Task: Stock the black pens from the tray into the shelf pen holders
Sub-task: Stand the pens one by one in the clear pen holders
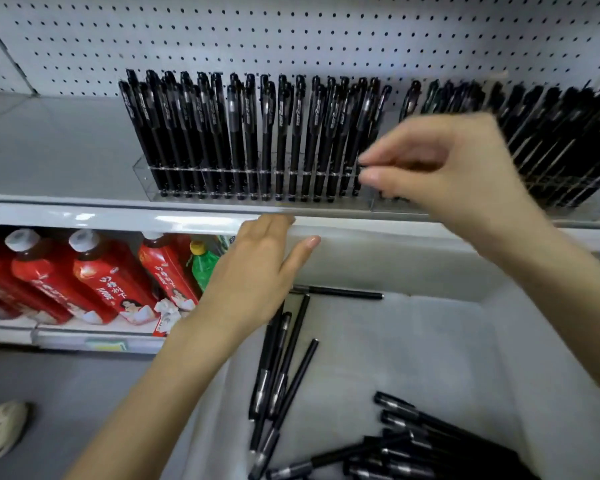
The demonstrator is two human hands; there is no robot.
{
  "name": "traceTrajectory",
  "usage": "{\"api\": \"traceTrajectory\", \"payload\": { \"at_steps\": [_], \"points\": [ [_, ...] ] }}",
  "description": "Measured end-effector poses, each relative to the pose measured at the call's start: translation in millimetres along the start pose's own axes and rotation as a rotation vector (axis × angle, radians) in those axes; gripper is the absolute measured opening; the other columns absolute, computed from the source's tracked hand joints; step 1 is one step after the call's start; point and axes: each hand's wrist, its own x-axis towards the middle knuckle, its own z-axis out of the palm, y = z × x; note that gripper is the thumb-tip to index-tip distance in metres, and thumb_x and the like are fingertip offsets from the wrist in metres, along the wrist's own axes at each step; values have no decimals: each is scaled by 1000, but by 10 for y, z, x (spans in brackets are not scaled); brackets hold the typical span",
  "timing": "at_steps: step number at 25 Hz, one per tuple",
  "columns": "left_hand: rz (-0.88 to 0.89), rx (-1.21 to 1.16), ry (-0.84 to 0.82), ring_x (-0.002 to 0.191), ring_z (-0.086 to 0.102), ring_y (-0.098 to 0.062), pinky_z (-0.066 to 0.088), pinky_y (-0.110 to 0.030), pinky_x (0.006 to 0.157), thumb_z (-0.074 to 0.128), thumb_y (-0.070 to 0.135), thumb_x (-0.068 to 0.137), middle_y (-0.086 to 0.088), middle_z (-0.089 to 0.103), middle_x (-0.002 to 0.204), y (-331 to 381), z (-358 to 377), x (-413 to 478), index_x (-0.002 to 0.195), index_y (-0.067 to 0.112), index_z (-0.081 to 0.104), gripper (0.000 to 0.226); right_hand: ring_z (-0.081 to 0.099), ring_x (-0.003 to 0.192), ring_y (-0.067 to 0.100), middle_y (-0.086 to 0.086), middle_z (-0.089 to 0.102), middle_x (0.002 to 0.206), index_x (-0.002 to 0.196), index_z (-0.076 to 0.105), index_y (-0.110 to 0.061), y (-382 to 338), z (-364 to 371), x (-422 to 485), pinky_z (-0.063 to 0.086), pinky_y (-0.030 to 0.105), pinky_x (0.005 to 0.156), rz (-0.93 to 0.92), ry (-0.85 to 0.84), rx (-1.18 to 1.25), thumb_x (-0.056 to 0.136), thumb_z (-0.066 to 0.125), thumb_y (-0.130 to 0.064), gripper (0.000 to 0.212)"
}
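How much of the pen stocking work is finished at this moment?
Mostly done: the clear holder on the shelf is packed with pens. The right hand is at its right end, fingers pinched. The left hand rests on the tray's rim. Loose pens remain in the tray.

You have open grey shelf surface (66,147) left of the clear plastic pen holder (146,178), whose slots are packed with upright black pens (243,133). To its right, a second, blurred rack of black pens (561,140) looks equally full. In the white tray (430,341), bare floor lies between loose black pens (281,368) and the heaped pens (423,452).
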Motion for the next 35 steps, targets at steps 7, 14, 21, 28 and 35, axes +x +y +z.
{"api": "traceTrajectory", "payload": {
  "at_steps": [7, 14, 21, 28, 35],
  "points": [
    [-21, -48, 20, 125, 37, -21, 25, -24, 98, 31, 50, 93, -3, 47, 133, 9, 38, -22, 133, 15, 45, 56, 55, 73, -9, -25, 57, 75, 87, 75, -19, 669, 766, -772, 39, 7, 71, 85, -651, -150, 71, 81, -22, 17],
    [-6, -57, 50, 122, 40, -23, 29, -28, 99, 29, 56, 93, -5, 50, 129, -23, 90, -17, 131, 13, 48, 61, 48, 79, -12, -24, 46, 81, 88, 74, -19, 792, 889, -787, 33, 5, 73, -45, -720, -147, 73, 78, -22, 15],
    [63, -181, 162, 116, 47, -11, 31, -16, 95, 32, 50, 94, 3, 55, 122, 21, -28, -90, 124, 17, 54, 50, 68, 71, 16, 9, 70, 75, 79, 63, -9, 575, 315, -593, 55, 24, 70, 276, -746, 251, 77, 72, -6, 9],
    [20, -569, 168, 83, 65, 2, 47, -10, 75, 57, 36, 88, 15, 71, 85, 200, -230, -278, 94, 23, 71, 21, 72, 72, 24, 17, 71, 72, 64, 68, -15, 360, -285, -582, 56, 24, 63, 357, -25, 621, 59, 71, -17, 6],
    [-167, -1027, 198, 63, 67, -13, 57, -24, 60, 62, 3, 81, -10, 71, 74, 280, -366, -242, 85, 4, 71, 10, 71, 71, 22, 18, 71, 74, 65, 67, -14, 396, -198, -630, 56, 22, 64, 369, 29, 611, 62, 71, -20, 7]
  ]
}}
